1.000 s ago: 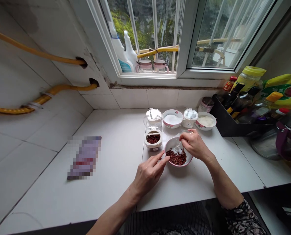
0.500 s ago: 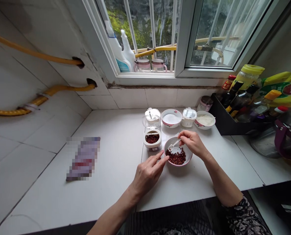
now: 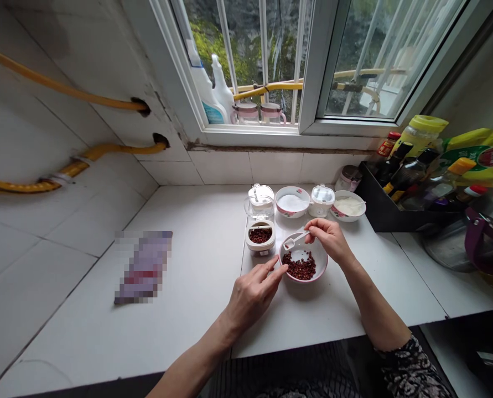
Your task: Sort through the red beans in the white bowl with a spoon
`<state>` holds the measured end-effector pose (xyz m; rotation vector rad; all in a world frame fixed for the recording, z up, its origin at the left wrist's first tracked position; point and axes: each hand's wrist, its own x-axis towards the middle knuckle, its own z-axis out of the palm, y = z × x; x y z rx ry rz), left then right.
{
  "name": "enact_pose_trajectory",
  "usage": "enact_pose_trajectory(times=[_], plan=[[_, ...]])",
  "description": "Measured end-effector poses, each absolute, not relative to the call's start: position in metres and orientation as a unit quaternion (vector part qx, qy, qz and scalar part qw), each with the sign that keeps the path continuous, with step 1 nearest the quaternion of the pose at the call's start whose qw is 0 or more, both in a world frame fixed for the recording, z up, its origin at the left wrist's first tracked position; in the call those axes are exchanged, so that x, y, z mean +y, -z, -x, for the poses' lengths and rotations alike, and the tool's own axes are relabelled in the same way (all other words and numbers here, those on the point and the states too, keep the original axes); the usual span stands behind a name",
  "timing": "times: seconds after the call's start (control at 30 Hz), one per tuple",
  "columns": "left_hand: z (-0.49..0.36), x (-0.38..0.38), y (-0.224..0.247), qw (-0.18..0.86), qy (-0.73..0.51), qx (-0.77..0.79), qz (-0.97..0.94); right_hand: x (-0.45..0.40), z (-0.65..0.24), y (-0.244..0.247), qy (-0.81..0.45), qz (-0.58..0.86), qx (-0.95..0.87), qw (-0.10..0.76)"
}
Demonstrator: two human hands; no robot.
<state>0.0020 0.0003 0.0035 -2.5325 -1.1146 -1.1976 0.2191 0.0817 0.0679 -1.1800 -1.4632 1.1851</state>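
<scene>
White tiles (image 3: 225, 168) line the walls, a barred window (image 3: 358, 61) up top, and below runs the pale worktop (image 3: 196, 309), most of its load gathered towards the right. Biggest holder out here: the black box (image 3: 385, 218), packed with bottles (image 3: 414, 168), over in the right-hand corner. Away on the left, well apart, lies a purple item (image 3: 144, 268), blurred past reading.

Now the hands! Left hand (image 3: 254, 290): fingers stretched out, gripping nothing, tips at the near-left rim of the pink-rimmed bowl (image 3: 321, 260). Right hand (image 3: 329, 239): over that bowl's far right edge, thumb and fingers pinching a white spoon (image 3: 295, 241) by its handle.

And that bowl sits at the front of the group, dark red grains (image 3: 302, 270) across its near side, bare white behind them. Back row: a flowered bowl (image 3: 292, 213) of fine white granules, then a small white container (image 3: 322, 202), contents unclear, then a second bowl (image 3: 346, 216) with something creamier. Just left of the pink rim, an open jar (image 3: 260, 251), more dark red grains inside, and a white-topped container (image 3: 259, 194) right behind it. Down to the spoon: tilted, its scoop above the bowl's far left, a reddish speck in it.
</scene>
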Motion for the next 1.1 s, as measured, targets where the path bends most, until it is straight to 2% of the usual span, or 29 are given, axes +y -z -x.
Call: enact_pose_trajectory(times=[0.2, 0.37, 0.47, 0.6, 0.73, 0.9, 1.1], plan=[[-0.003, 0.0, -0.004, 0.068, 0.399, -0.369, 0.837, 0.07, -0.192, -0.074, -0.392, 0.446, -0.638, 0.491], [-0.003, 0.001, -0.003, 0.072, 0.397, -0.371, 0.836, 0.062, -0.176, -0.072, -0.16, 0.364, -0.813, 0.425], [-0.002, 0.001, -0.002, 0.072, 0.397, -0.371, 0.836, 0.062, -0.184, -0.075, -0.106, 0.351, -0.83, 0.42], [-0.002, 0.001, -0.001, 0.064, 0.398, -0.37, 0.837, 0.066, -0.208, -0.078, -0.108, 0.425, -0.781, 0.445], [-0.002, 0.0, -0.003, 0.062, 0.395, -0.37, 0.838, 0.075, -0.224, -0.069, -0.112, 0.498, -0.77, 0.381], [-0.002, 0.0, -0.006, 0.059, 0.397, -0.368, 0.839, 0.076, -0.217, -0.056, -0.12, 0.492, -0.806, 0.305], [-0.002, 0.0, -0.006, 0.065, 0.399, -0.366, 0.838, 0.071, -0.209, -0.058, -0.206, 0.471, -0.797, 0.317]])
